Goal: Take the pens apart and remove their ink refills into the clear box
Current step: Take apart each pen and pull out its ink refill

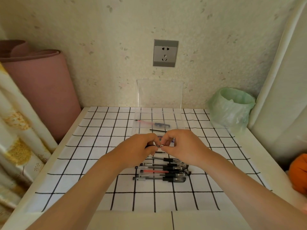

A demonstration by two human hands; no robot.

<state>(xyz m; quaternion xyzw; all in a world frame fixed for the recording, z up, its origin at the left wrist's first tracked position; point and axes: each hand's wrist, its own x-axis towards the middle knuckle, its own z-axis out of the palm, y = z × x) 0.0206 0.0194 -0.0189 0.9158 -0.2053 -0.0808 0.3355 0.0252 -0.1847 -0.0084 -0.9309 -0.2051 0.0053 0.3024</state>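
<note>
**Pen held at centre frame for dismantling**

Head view: the left hand (141,146) and right hand (181,145) meet at centre frame, each pinching one end of a single pen (159,145). This is probably a grip for twisting the tip off. The clear box (176,118) stands open just beyond, within easy reach, and holds a thin black refill (157,130). The remaining pens (162,170) lie grouped on the bench (99,163) below the hands.

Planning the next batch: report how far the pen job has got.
Done: the box already holds a few pieces, one red, one black. In hand: the left hand and right hand pinch one pen between them, apparently to pull it apart. Left: a pile of whole pens lies on the cloth.
</note>
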